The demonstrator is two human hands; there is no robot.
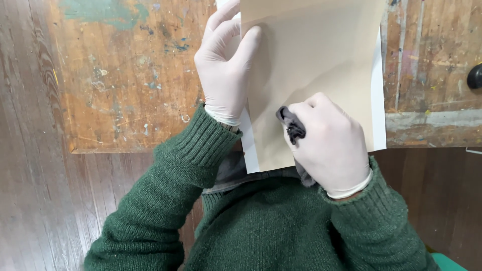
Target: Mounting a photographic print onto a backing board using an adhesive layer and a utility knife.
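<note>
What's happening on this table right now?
A person in a green sweater and pale gloves works over a paint-stained wooden table. The left hand lies flat on the left edge of a tan sheet, pinning it down. The right hand grips a small dark wad of cloth and presses it against the lower part of the sheet. A white sheet lies underneath, its edges showing at both sides.

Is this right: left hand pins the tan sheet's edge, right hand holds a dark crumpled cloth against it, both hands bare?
Not quite. The head view shows both hands in pale thin gloves, not bare. The rest holds: the left hand pins the edge of the tan sheet, and the right hand holds a dark crumpled cloth against it, on the paint-stained wooden table.
</note>
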